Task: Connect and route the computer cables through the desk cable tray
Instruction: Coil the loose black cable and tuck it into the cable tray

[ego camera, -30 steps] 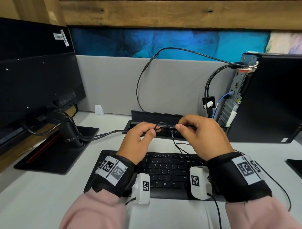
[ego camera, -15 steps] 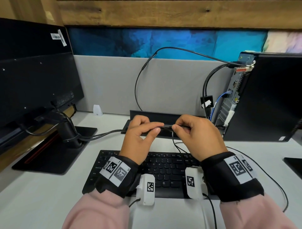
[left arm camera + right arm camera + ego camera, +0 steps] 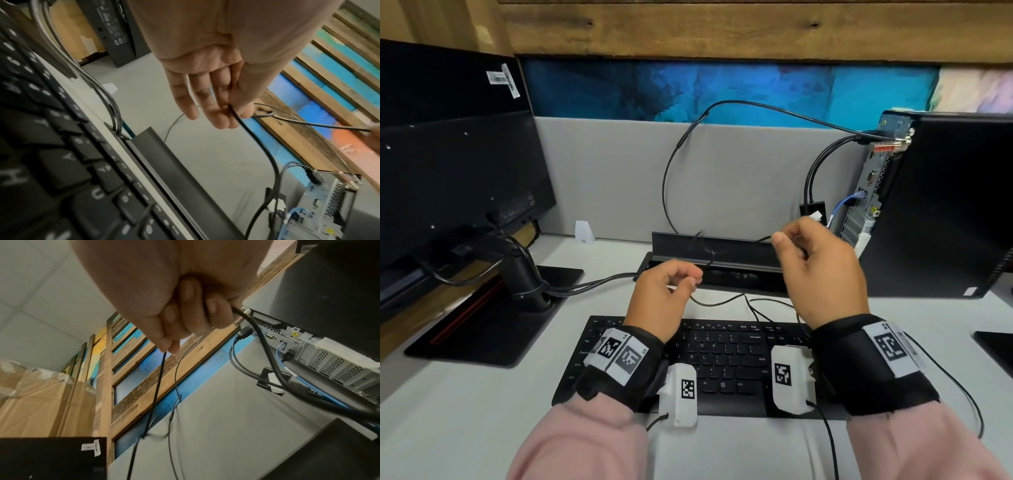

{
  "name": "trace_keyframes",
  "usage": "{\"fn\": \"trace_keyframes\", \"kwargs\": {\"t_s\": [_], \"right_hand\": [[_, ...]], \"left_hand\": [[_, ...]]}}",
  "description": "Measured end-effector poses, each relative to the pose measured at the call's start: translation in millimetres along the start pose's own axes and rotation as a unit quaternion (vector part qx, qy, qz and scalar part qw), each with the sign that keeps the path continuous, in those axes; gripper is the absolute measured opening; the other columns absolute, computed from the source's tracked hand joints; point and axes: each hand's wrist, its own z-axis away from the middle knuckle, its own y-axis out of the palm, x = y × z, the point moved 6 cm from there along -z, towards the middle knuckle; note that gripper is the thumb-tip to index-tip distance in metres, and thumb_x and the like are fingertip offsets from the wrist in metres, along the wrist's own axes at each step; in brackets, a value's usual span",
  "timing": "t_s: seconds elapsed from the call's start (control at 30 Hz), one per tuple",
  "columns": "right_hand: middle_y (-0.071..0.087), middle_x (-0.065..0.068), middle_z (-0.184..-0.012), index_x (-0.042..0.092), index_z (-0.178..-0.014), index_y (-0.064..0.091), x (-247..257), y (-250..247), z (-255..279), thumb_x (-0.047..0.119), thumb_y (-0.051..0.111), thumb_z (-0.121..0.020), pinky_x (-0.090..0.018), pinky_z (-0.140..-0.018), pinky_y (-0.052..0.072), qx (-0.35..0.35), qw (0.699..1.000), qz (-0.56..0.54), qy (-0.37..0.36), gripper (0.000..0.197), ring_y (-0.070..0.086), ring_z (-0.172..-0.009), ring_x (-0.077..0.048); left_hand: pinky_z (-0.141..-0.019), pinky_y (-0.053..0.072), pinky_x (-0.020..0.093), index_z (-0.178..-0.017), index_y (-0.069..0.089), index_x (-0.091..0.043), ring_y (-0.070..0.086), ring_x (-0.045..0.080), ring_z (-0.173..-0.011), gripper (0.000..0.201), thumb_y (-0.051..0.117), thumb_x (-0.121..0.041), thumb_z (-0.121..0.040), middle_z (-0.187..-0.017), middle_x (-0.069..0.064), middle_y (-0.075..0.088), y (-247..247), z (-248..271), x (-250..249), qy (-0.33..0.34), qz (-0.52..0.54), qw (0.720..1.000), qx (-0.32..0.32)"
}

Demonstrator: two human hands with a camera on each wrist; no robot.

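A thin black cable (image 3: 717, 303) runs between my two hands above the keyboard (image 3: 688, 353). My left hand (image 3: 693, 279) pinches it between thumb and fingers just in front of the black cable tray (image 3: 739, 250), whose lid stands up. In the left wrist view the left hand (image 3: 234, 112) has the cable (image 3: 273, 162) dropping from its thumb. My right hand (image 3: 779, 238) is raised higher, near the computer tower (image 3: 945, 205). In the right wrist view the right hand (image 3: 170, 348) pinches the thin cable (image 3: 158, 386), and a thicker stretch leaves its curled fingers.
A monitor (image 3: 455, 164) on its stand fills the left side, with several cables running from it into the tray. A grey partition (image 3: 619, 178) stands behind the tray. More cables, one blue (image 3: 840, 205), plug into the tower's back. A long black lead (image 3: 671, 164) arcs over the partition.
My hands, close together over the tray before, have drawn apart. The right hand rose up and right, the left dropped slightly left, and the cable now stretches between them.
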Motion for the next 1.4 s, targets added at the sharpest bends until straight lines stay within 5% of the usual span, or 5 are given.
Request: {"fn": "trace_keyframes", "kwargs": {"t_s": [0.2, 0.5, 0.73, 0.97, 1.4], "right_hand": [[0.06, 0.001, -0.074, 0.019, -0.087, 0.056, -10, -42, -10, 0.031, 0.056, -0.098, -0.032, -0.067, 0.047, -0.156, 0.979, -0.131, 0.011, 0.016, 0.058, -0.072, -0.021], [0.07, 0.011, -0.079, 0.027, -0.088, 0.067, -4, 10, -1, 0.028, 0.059, -0.095, -0.038, -0.077, 0.057, 0.055, 0.991, -0.122, -0.002, 0.01, 0.066, -0.079, -0.007], [0.067, 0.012, -0.075, 0.032, -0.092, 0.062, 8, 37, 13, 0.032, 0.057, -0.094, -0.031, -0.068, 0.053, 0.165, 0.984, 0.0, -0.061, 0.006, 0.061, -0.072, -0.006], [0.066, 0.012, -0.081, 0.031, -0.094, 0.063, 12, 39, 15, 0.027, 0.057, -0.095, -0.031, -0.069, 0.051, 0.176, 0.98, 0.014, -0.09, 0.007, 0.059, -0.075, -0.006], [0.064, 0.005, -0.072, 0.022, -0.083, 0.06, -22, 1, -4, 0.023, 0.054, -0.087, -0.03, -0.063, 0.048, 0.017, 0.998, 0.037, 0.057, 0.007, 0.06, -0.069, -0.018]], "left_hand": [[-0.09, 0.054, 0.031, -0.079, 0.07, -0.027, 0.069, 0.014, -0.085, 0.026, 0.062, -0.004, -0.089, -0.084, -0.004, 0.073, -26, -9, 42, -0.107, -0.012, 0.991, -0.085], [-0.101, 0.046, 0.034, -0.095, 0.064, -0.03, 0.059, 0.006, -0.107, 0.008, 0.058, -0.026, -0.096, -0.111, -0.01, 0.066, -15, -8, 14, -0.021, 0.02, 0.996, -0.085], [-0.104, 0.043, 0.038, -0.108, 0.07, -0.024, 0.064, 0.012, -0.113, 0.074, 0.027, -0.078, -0.083, -0.115, -0.002, 0.071, 7, -4, -13, -0.043, 0.222, 0.974, -0.019], [-0.069, 0.056, 0.03, -0.117, 0.064, -0.005, 0.069, 0.018, -0.087, 0.031, 0.057, 0.01, -0.09, -0.104, 0.011, 0.073, 17, 6, -22, -0.016, 0.223, 0.969, 0.107], [-0.07, 0.045, 0.022, -0.082, 0.068, -0.027, 0.05, -0.002, -0.063, 0.016, 0.068, -0.042, -0.087, -0.065, -0.023, 0.057, 7, 1, -5, 0.01, -0.004, 0.997, 0.08]]}}
